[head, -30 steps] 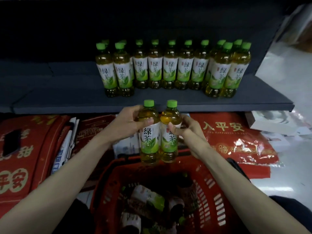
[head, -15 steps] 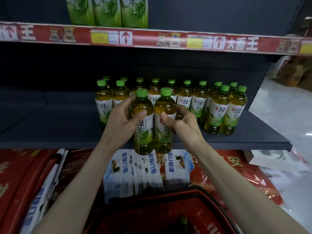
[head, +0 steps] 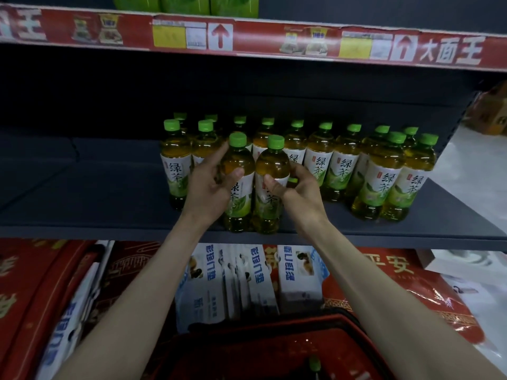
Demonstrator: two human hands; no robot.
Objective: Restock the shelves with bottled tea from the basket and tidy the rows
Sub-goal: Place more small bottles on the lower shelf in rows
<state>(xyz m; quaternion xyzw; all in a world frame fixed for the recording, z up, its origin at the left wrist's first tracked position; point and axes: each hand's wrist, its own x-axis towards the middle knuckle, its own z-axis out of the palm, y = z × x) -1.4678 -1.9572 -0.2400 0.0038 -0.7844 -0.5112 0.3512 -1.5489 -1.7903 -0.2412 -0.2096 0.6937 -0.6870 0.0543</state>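
Two green-capped tea bottles stand side by side at the front edge of the dark shelf (head: pixel 82 209). My left hand (head: pixel 210 185) grips the left bottle (head: pixel 238 187) around its middle. My right hand (head: pixel 297 189) grips the right bottle (head: pixel 270 187). Behind them a row of tea bottles (head: pixel 343 165) runs across the shelf, with a pair (head: pixel 392 179) further forward at the right. The red basket (head: pixel 247 349) sits at the bottom of the view, and one green cap shows inside it.
An upper shelf edge with a red price strip (head: pixel 274 39) hangs above, with green packs on it. Below the shelf stand blue-and-white boxes (head: pixel 247 281) and red packaged goods (head: pixel 35 292). The shelf's left half is bare. White floor lies at the right.
Both hands lifted the two bottles up out of the basket and forward, and now the bottles rest on the shelf's front edge. The view tilted up toward the shelf.
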